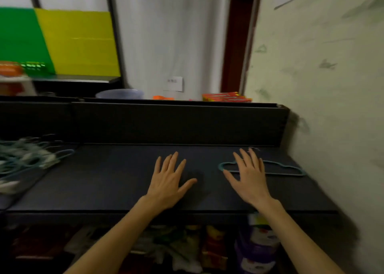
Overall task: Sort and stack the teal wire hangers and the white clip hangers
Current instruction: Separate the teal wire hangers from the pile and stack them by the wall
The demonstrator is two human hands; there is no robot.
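Observation:
One teal wire hanger (284, 168) lies flat on the right part of the dark desk (116, 182). My right hand (250, 175) hovers over its left half with fingers spread, holding nothing; whether it touches the wire I cannot tell. To its left, my left hand (169, 179) is open with fingers apart above bare desk. At the far left edge lies a blurred, tangled pile of teal wire hangers and white clip hangers (27, 159).
A dark upright back panel (178, 124) closes the desk's far side, and a pale wall (336, 115) bounds it on the right. A grey bowl (120, 94) and orange boxes (226, 97) sit behind the panel. Bags and bottles crowd the floor under the desk.

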